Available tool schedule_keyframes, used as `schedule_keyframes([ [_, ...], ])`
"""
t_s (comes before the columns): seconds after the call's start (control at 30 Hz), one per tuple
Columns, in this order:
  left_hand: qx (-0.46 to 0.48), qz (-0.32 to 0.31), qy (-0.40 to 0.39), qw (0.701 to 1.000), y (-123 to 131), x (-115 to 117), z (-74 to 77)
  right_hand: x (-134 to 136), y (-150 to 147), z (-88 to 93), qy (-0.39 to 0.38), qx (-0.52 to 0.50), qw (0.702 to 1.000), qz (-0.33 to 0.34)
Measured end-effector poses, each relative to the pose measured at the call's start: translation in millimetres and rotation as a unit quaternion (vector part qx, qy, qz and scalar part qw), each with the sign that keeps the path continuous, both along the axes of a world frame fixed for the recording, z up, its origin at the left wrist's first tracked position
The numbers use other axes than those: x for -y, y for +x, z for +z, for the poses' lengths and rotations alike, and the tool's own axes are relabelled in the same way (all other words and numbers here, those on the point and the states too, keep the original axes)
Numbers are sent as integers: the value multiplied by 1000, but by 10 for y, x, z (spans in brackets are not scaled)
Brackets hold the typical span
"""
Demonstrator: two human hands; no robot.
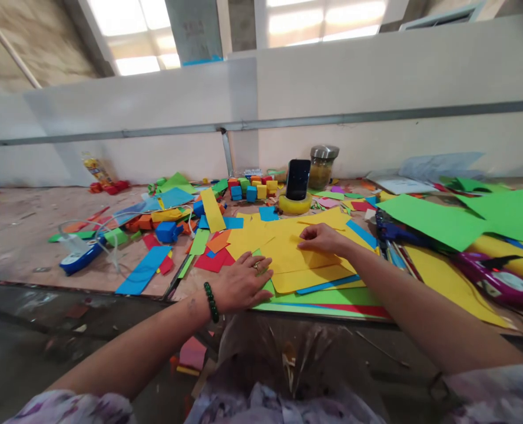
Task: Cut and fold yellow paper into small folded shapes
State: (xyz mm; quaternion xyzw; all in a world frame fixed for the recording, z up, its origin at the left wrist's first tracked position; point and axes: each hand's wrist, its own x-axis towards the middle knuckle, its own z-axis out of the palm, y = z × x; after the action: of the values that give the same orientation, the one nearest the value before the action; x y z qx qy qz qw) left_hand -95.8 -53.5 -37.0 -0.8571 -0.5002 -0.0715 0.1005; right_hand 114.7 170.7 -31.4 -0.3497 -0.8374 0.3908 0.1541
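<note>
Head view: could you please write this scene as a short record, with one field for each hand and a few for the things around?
Left hand: palm down at the yellow paper, green bracelet on wrist
Right hand: pinching yellow paper
Under the yellow paper: green sheet, other colours
Behind: phone, upright at a yellow roll; lidded jar; coloured cubes
Far right: loose green sheets

Windows [122, 29] (glaringly bright) show above a pale wall [164, 103].

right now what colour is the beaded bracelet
The beaded bracelet is dark green, clearest in head view.
</note>
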Motion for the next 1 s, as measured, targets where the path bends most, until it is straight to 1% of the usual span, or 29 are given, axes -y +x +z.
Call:
schedule_keyframes([
  [0.03,24,2,-3,1000,-21,-8,21,10,4,35,-1,-9,1000,2],
  [0.1,101,20,6,995,-58,-53,90,47,10,146,4,-29,1000,4],
  [0.17,197,44,25,979,-69,-133,182,111,11,301,27,-60,998,16],
  [0.2,240,48,29,969,-58,-180,229,154,10,387,49,-81,995,29],
  [0.27,300,32,16,953,-1,-270,306,255,10,550,113,-126,983,69],
  [0.33,350,20,-13,936,87,-338,354,358,26,669,172,-161,967,101],
  [0.37,377,21,-27,926,133,-361,367,402,44,704,190,-174,960,108],
  [0.43,445,37,-46,893,209,-389,381,466,102,723,209,-204,950,108],
  [0.5,529,67,-62,844,248,-408,385,497,183,688,220,-228,943,98],
  [0.57,595,92,-99,792,254,-430,383,510,269,624,235,-238,938,91],
  [0.6,613,100,-124,774,251,-442,379,517,307,588,244,-240,935,90],
  [0.67,618,104,-181,758,248,-459,363,536,365,514,258,-243,932,84],
  [0.73,598,108,-214,765,258,-460,339,564,394,438,261,-247,931,68],
  [0.77,578,112,-218,778,269,-454,326,579,398,399,259,-248,932,56],
  [0.87,488,122,-179,846,303,-431,286,615,391,295,239,-249,938,7],
  [0.9,466,118,-166,861,311,-429,273,621,386,267,232,-246,941,-6],
  [0.93,458,110,-162,867,317,-431,261,625,382,244,226,-243,943,-14],
  [1.0,466,91,-182,861,320,-447,245,628,381,215,212,-239,948,-14],
])
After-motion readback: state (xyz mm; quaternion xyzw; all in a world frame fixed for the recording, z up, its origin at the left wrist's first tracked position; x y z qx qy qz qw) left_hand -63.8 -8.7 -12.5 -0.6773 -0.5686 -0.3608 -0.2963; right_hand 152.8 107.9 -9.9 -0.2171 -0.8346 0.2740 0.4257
